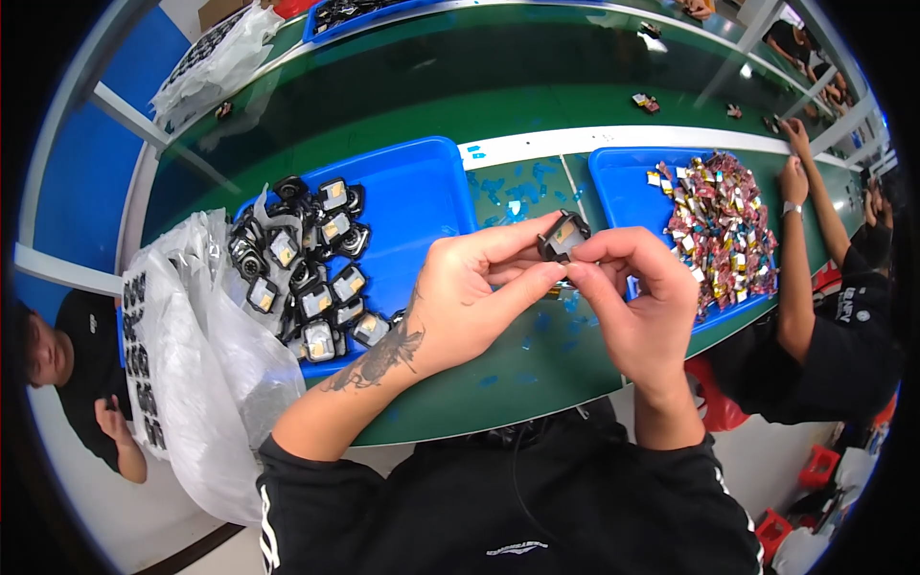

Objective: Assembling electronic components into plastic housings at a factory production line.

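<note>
a black plastic housing [564, 237] with a pale grey window is held above the green table [479, 407], between two blue trays; its window faces up toward the viewer, and its long axis seems to slant from lower left to upper right. the left hand [474, 278] pinches it between thumb and fingers; the right hand [642, 292] has thumb and forefinger drawn close together at its lower right edge, though i cannot tell whether they grip a small part. blue film scraps [493, 187] lie on the table beyond. the left tray [412, 192] carries heaped similar housings [316, 302] beside crumpled clear plastic sheeting [196, 326]; the right tray [613, 182] holds a pile of small reddish and silver parts [724, 225]. farther right, a co-worker's forearms [794, 240] reach toward the green belt [402, 91].
</note>
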Demonstrator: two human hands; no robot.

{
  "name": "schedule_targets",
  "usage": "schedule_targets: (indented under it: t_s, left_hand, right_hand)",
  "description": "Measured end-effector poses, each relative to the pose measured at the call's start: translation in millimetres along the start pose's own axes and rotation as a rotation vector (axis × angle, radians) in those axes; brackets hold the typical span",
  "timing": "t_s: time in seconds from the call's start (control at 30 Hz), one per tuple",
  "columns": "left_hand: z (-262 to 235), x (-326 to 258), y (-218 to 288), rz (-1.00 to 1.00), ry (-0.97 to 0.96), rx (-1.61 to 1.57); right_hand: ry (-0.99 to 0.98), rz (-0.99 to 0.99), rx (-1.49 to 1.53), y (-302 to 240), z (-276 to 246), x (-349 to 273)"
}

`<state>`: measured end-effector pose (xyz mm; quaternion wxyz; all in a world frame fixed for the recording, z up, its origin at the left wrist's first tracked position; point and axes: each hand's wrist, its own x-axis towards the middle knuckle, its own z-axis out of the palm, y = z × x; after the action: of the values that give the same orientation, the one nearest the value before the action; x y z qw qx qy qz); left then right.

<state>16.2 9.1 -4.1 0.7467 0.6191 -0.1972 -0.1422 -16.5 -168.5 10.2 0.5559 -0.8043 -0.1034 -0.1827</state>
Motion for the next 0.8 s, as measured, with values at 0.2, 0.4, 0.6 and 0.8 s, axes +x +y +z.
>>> schedule_targets:
  t_s: [0.2,0.4,0.6,0.8]
  left_hand:
    - [-2,-1,1,0.022,-0.035,0.111]
    - [0,0,5,0.074,-0.068,0.067]
    - [-2,-1,4,0.086,-0.076,0.148]
    - [0,-1,4,0.071,-0.080,0.145]
  right_hand:
    - [-0.040,-0.006,-0.002,-8,-4,4]
    - [-0.013,-0.072,-0.055,-4,-5,5]
    - [-0.030,-0.092,-0.040,-6,-3,8]
    - [-0.033,-0.029,-0.065,-16,-4,5]
